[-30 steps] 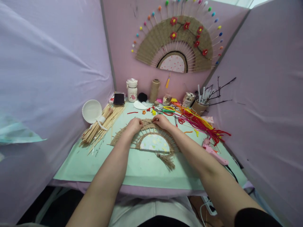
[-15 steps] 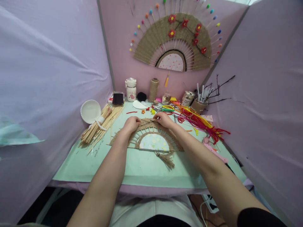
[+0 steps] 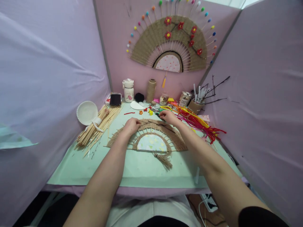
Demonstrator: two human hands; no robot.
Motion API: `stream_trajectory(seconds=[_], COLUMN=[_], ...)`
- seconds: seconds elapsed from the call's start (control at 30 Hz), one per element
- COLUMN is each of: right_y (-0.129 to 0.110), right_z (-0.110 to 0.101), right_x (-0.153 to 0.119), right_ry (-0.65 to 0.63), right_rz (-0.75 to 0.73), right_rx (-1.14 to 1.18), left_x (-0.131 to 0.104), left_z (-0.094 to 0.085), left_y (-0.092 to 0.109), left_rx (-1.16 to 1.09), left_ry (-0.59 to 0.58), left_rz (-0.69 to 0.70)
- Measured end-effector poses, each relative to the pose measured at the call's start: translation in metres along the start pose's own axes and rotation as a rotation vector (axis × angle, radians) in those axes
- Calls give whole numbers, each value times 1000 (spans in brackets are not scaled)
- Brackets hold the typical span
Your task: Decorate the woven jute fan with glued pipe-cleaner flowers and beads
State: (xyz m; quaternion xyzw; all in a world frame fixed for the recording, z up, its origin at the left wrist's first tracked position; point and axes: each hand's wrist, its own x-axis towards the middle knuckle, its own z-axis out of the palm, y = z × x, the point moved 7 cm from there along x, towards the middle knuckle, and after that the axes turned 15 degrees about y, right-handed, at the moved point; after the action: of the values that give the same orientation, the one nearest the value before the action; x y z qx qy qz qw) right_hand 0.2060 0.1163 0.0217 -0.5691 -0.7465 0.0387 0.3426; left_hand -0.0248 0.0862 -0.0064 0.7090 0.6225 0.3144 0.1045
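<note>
A half-round fan [image 3: 181, 143] woven of brown twine over thin sticks lies flat on the green tabletop. Its pale inner panel [image 3: 151, 143] has a yellow-green pattern, and a twine tassel [image 3: 165, 161] hangs from the lower edge. A thin dark twig [image 3: 167, 125] lies across the woven band. My left hand [image 3: 133, 125] is at the fan's upper left, its fingers closed on the band near the twig's left end. My right hand [image 3: 168, 116] is just beyond the upper right rim, its fingers pinched by a small dark thing I cannot make out.
Bamboo sticks [image 3: 99, 129] and a white scalloped dish [image 3: 87, 113] are at left. Behind stand a white bottle [image 3: 128, 91] and a twine spool [image 3: 151, 90]. Scissors [image 3: 165, 107], colourful pipe cleaners [image 3: 201, 121] and a twig holder [image 3: 196, 106] are at right. A decorated fan [image 3: 151, 41] hangs above.
My right hand has left the fan's band and moved right, past its upper rim. More of the twig now shows. My left hand stays on the fan. The view has shifted slightly.
</note>
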Motion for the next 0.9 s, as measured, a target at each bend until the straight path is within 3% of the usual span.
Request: stream_trajectory(seconds=[0.53, 0.9], right_y=[75, 95], right_z=[-49, -48], right_x=[8, 9], right_ry=[-58, -163], right_rz=[164, 234], right_rx=[-279, -425], left_x=[-1, 1], left_z=[10, 12], left_y=[8, 3], left_rx=[-71, -75], left_ry=[-18, -16], left_rz=[32, 45])
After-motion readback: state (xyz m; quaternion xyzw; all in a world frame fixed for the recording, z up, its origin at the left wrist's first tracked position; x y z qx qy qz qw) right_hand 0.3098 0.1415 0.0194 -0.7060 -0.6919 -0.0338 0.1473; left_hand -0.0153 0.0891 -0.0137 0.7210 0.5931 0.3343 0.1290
